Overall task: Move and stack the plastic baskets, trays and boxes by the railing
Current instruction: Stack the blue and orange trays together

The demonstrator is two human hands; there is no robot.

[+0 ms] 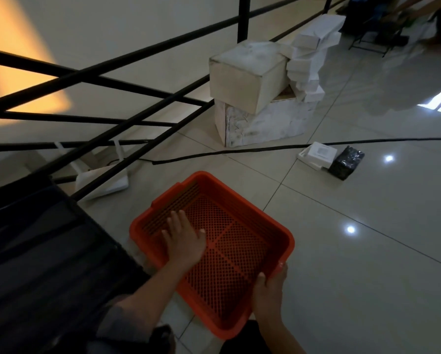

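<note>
head view, step in hand: looks like the orange basket (214, 241) is being carried or set down right now, low in the middle of the frame, just beside the black railing (127, 72). Can't tell if it's touching the floor (354, 277) yet or hanging just above it.
where the basket is: lower centre, tilted a bit diagonal to the tiles, empty, mesh bottom showing.
left hand (185, 241): flat inside the basket, fingers spread and straight, palm down on the mesh near the left wall. Pressing or steadying, not gripping.
right hand (269, 290): curled round the near-right corner rim, thumb on the inside, fingers hidden under the edge.
arms: both forearms come in from the bottom of the frame, left one reaching further in.
next move, my guess: settle the basket down, let go of the rim, then go for the next piece to stack.
other stuff: white boxes (252, 80) piled at upper centre by the railing, a small white box (316, 154) and a black packet (346, 163) at right, a black cable (240, 150) running across the floor.
</note>
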